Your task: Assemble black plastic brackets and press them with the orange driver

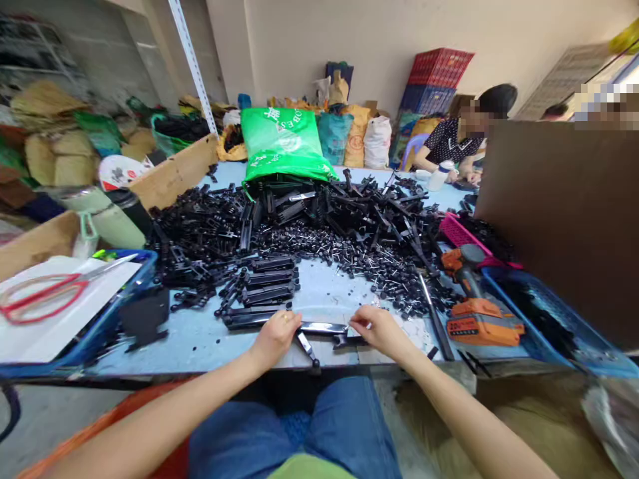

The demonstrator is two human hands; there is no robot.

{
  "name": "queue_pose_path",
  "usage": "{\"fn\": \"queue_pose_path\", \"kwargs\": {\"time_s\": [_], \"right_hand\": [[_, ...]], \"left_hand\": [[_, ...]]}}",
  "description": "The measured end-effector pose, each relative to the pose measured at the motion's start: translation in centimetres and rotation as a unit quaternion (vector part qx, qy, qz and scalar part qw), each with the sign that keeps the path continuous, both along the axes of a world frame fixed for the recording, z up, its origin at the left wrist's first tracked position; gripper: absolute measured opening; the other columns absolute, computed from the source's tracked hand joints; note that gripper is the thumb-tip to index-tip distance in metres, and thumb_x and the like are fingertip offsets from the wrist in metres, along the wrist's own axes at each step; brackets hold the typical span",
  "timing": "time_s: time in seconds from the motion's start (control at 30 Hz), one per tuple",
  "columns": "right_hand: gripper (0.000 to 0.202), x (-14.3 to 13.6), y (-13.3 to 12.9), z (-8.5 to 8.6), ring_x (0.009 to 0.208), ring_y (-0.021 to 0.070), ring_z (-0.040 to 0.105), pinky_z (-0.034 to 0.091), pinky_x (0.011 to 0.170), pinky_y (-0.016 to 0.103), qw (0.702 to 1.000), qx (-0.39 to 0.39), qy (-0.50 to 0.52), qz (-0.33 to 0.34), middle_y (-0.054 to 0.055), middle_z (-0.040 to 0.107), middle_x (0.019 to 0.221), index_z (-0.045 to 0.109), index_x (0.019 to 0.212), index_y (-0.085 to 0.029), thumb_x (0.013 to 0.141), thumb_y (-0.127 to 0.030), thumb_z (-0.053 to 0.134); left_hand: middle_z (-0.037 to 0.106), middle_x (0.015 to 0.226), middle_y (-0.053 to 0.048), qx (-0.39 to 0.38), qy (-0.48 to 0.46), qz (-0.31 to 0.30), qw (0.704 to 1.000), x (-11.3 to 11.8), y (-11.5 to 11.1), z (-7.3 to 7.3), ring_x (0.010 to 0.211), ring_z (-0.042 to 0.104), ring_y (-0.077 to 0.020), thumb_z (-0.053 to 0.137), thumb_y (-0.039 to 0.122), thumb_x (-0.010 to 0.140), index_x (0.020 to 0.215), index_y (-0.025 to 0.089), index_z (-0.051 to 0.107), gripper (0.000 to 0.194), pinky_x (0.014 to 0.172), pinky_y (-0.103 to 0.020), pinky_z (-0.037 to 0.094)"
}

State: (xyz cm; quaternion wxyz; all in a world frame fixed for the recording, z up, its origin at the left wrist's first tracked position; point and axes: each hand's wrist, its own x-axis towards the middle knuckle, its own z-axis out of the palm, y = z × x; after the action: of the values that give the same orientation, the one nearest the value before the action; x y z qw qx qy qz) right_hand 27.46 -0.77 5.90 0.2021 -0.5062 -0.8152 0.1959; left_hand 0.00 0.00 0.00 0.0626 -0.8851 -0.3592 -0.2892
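Observation:
A long black plastic part (324, 327) lies level between my two hands near the table's front edge. My left hand (277, 338) is closed on its left end, fingers pinched. A short black arm with a round end (308, 350) hangs down beside those fingers. My right hand (382, 332) is pinched at the right end of the part; anything small between its fingertips is too small to make out. Beyond my left hand, several similar black parts (269, 293) lie in a row. A heap of black-headed pins or screws (394, 273) spreads across the middle.
An orange cordless drill (482, 322) lies at the right beside a blue basket (529, 276). Red-handled scissors (44, 296) rest on another basket at left. A green bag (284, 143) spills black parts at the back. Across the table sits a person (449, 143), near a brown board (564, 226).

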Motion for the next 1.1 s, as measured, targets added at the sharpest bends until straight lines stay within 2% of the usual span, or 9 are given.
{"fn": "queue_pose_path", "kwargs": {"time_s": [0.23, 0.4, 0.53, 0.6, 0.7, 0.77, 0.83, 1.0, 1.1], "right_hand": [[0.015, -1.5, -0.6, 0.4, 0.072, 0.0147, 0.056, 0.041, 0.066, 0.023, 0.994, 0.03, -0.052, 0.095, 0.004, 0.059, 0.075, 0.058, 0.075, -0.017, 0.087, -0.018, 0.048], [0.014, -0.9, -0.2, -0.4, 0.075, 0.0154, 0.058, 0.043, 0.067, 0.024, 0.998, 0.037, -0.024, 0.049, 0.005, 0.061, 0.078, 0.06, 0.078, -0.017, 0.087, -0.02, 0.049], [0.014, -0.3, 0.1, -0.7, 0.074, 0.0149, 0.058, 0.045, 0.069, 0.025, 0.998, 0.054, -0.004, 0.026, 0.005, 0.061, 0.077, 0.06, 0.079, -0.016, 0.087, -0.021, 0.05], [0.016, -0.4, 0.0, -0.9, 0.077, 0.0159, 0.058, 0.046, 0.069, 0.026, 0.996, 0.073, -0.033, 0.04, 0.006, 0.061, 0.079, 0.061, 0.081, -0.016, 0.088, -0.02, 0.047], [0.019, -0.6, -0.5, -1.6, 0.08, 0.0174, 0.058, 0.047, 0.07, 0.028, 0.988, 0.107, -0.082, 0.079, 0.008, 0.062, 0.086, 0.062, 0.088, -0.017, 0.09, -0.016, 0.043], [0.021, -0.4, -1.1, -2.6, 0.085, 0.0181, 0.058, 0.048, 0.073, 0.03, 0.984, 0.135, -0.071, 0.095, 0.01, 0.062, 0.094, 0.06, 0.099, -0.017, 0.09, -0.016, 0.042], [0.026, 0.1, -1.8, -4.0, 0.095, 0.019, 0.057, 0.048, 0.081, 0.031, 0.983, 0.152, -0.033, 0.093, 0.012, 0.06, 0.105, 0.055, 0.113, -0.017, 0.09, -0.02, 0.044], [0.046, 2.1, -2.5, -7.2, 0.098, 0.0201, 0.056, 0.049, 0.081, 0.034, 0.985, 0.146, -0.013, 0.089, 0.011, 0.058, 0.11, 0.043, 0.13, -0.022, 0.087, -0.032, 0.052], [0.046, 3.2, -1.7, -7.1, 0.09, 0.0184, 0.057, 0.049, 0.076, 0.032, 0.979, 0.138, -0.028, 0.149, 0.009, 0.061, 0.103, 0.04, 0.132, -0.022, 0.088, -0.031, 0.051]], "left_hand": [[0.064, 0.078, -0.007, 0.031, 0.032, 0.012, 0.999, -0.5, -0.8, -0.3, 0.073, 0.056, -0.0167, 0.042, 0.012, 0.089, 0.108, 0.011, 0.055, 0.023, 0.064, -0.03, 0.041], [0.065, 0.08, -0.007, 0.038, 0.092, 0.043, 0.994, -0.4, -0.7, 0.5, 0.076, 0.057, -0.018, 0.042, 0.012, 0.089, 0.108, 0.013, 0.057, 0.025, 0.064, -0.032, 0.036], [0.066, 0.091, -0.009, 0.03, 0.06, 0.082, 0.994, 0.4, -1.1, 1.2, 0.089, 0.057, -0.0208, 0.043, 0.016, 0.089, 0.108, 0.015, 0.058, 0.024, 0.076, -0.037, 0.036], [0.063, 0.105, -0.011, 0.009, 0.041, 0.084, 0.996, 1.5, -1.5, 1.8, 0.1, 0.053, -0.0237, 0.045, 0.023, 0.089, 0.114, 0.015, 0.055, 0.028, 0.085, -0.041, 0.033], [0.057, 0.116, -0.013, -0.074, 0.063, 0.022, 0.995, 4.0, -1.8, 2.8, 0.111, 0.047, -0.0273, 0.051, 0.04, 0.084, 0.121, 0.014, 0.048, 0.046, 0.095, -0.045, 0.029], [0.058, 0.112, -0.014, -0.147, 0.089, -0.012, 0.985, 5.7, -1.8, 3.0, 0.107, 0.048, -0.0284, 0.058, 0.052, 0.076, 0.122, 0.013, 0.046, 0.062, 0.093, -0.044, 0.033], [0.06, 0.106, -0.013, -0.205, 0.098, -0.011, 0.974, 7.1, -1.8, 2.8, 0.1, 0.051, -0.0273, 0.061, 0.054, 0.072, 0.123, 0.012, 0.045, 0.068, 0.087, -0.041, 0.039], [0.059, 0.102, -0.01, -0.238, 0.054, 0.032, 0.969, 8.5, -2.1, 1.7, 0.096, 0.051, -0.0255, 0.06, 0.038, 0.078, 0.116, 0.013, 0.049, 0.047, 0.082, -0.038, 0.042], [0.059, 0.102, -0.011, -0.226, 0.027, 0.043, 0.973, 8.3, -2.6, 1.8, 0.096, 0.051, -0.0263, 0.058, 0.039, 0.078, 0.112, 0.013, 0.052, 0.043, 0.083, -0.039, 0.042]]}}
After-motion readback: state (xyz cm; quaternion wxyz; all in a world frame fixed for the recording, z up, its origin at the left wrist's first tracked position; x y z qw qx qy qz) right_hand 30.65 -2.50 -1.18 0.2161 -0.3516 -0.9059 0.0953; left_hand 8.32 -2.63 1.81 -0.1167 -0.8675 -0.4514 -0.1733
